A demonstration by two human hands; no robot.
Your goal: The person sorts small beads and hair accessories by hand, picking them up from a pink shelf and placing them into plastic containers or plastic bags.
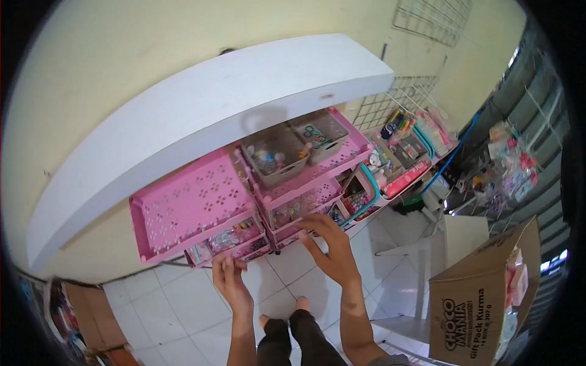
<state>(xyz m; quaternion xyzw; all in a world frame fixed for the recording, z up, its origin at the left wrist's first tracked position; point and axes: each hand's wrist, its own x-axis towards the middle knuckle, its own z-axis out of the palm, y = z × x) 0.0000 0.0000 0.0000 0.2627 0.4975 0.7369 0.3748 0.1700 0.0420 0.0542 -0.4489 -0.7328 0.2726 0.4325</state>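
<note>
My left hand is raised in front of the lower left shelves, its fingers loosely bent and nothing visible in them. Just behind its fingertips is a pink plastic rack with a bare, flower-perforated top tray and small packaged items on the tiers below. My right hand is open, thumb and fingers apart, in front of the neighbouring pink rack. On top of that rack stand a translucent grey basket of small colourful items and a second grey basket with teal-handled things inside.
A white wall shelf overhangs both racks. A teal-edged cart holding stationery stands to the right. An open cardboard box is at lower right, another carton at lower left. Packaged goods hang at the right.
</note>
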